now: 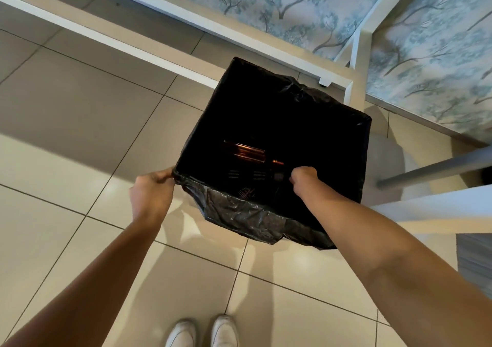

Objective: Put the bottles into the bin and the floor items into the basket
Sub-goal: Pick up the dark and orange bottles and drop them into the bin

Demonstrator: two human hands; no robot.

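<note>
A square bin lined with a black plastic bag (239, 213) stands on the tiled floor ahead of me. Deep inside it lies a dark brown bottle (250, 153), reflecting reddish light. My left hand (151, 192) pinches the bag's near left corner at the rim. My right hand (302, 177) reaches down inside the bin's near side, fingers closed on the bag's inner edge; what exactly they grip is hard to make out in the dark.
A white metal frame (351, 62) runs along the floor behind and to the right of the bin, against the tree-patterned wallpaper (426, 54). A grey bar (436, 167) and white shelf edge (436, 208) jut in at right. My white shoes (202, 330) stand below.
</note>
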